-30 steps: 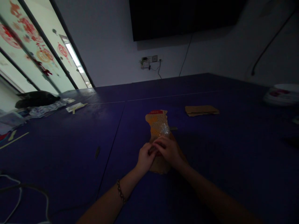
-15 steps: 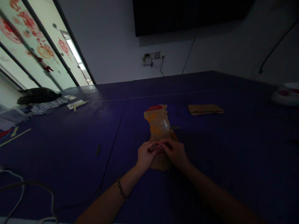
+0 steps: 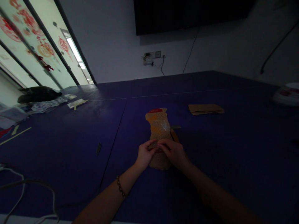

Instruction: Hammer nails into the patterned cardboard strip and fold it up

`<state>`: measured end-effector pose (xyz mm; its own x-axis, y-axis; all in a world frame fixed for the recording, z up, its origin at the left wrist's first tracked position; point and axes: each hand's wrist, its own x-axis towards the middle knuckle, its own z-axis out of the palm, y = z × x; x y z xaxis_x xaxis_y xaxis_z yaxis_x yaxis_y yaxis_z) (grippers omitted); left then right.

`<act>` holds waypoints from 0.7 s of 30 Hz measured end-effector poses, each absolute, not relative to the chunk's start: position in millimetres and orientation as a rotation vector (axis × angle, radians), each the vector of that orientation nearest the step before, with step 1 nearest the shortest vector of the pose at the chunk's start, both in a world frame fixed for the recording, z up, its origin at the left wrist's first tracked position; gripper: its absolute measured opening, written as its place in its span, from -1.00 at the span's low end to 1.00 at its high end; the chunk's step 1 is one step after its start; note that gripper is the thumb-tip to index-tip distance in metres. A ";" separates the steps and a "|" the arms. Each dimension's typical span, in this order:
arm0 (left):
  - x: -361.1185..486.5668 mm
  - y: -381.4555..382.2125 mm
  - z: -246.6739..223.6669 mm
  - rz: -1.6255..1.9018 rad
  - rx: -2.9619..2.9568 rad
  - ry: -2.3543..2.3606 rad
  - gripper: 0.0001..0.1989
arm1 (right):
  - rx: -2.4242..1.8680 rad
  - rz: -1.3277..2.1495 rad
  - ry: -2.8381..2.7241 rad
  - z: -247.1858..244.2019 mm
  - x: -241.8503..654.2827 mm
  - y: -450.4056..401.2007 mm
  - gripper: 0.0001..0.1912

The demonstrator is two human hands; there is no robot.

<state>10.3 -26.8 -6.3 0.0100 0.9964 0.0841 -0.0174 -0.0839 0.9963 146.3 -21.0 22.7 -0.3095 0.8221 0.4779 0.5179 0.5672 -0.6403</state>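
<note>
Cardboard piece [image 3: 157, 130], printed orange and red, on the purple tabletop [image 3: 74, 168]; left hand [image 3: 144, 154] and right hand [image 3: 174, 153] meet over it, fingertips close together; whether they grip it, I cannot tell.

On the purple surface [image 3: 77, 168] lie a patterned cardboard piece [image 3: 157, 130], thin dark rods [image 3: 98, 149] and flat brown pieces [image 3: 205, 109].

Can't tell what, if anything, the left hand [image 3: 143, 156] and right hand [image 3: 175, 154] pinch; they're covering some cardboard [image 3: 157, 130]. Right one partly hides an orange-yellow thing [image 3: 174, 136]. Black screen [image 3: 187, 14] cropped up top, whitish container [image 3: 288, 97] blurry, cut off at right.
</note>
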 end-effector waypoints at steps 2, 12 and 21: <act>10.5 -26.8 -7.1 1.278 1.245 1.141 -0.69 | -1.054 0.475 -2.023 22.3 146.5 -21.1 -0.83; 9.9 -29.7 -2.5 1.271 1.278 1.186 -0.70 | -1.041 0.435 -2.083 23.1 145.2 -22.2 -0.83; 6.9 -28.1 -1.3 1.256 1.355 1.133 -0.67 | -1.016 0.366 -2.081 19.5 146.4 -21.0 -0.83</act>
<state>6.9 -28.1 -1.3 0.0488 0.9899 0.1334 0.0309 -0.1350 0.9904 146.4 -21.0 19.5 -0.3800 0.7652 0.5197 0.5419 0.6395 -0.5453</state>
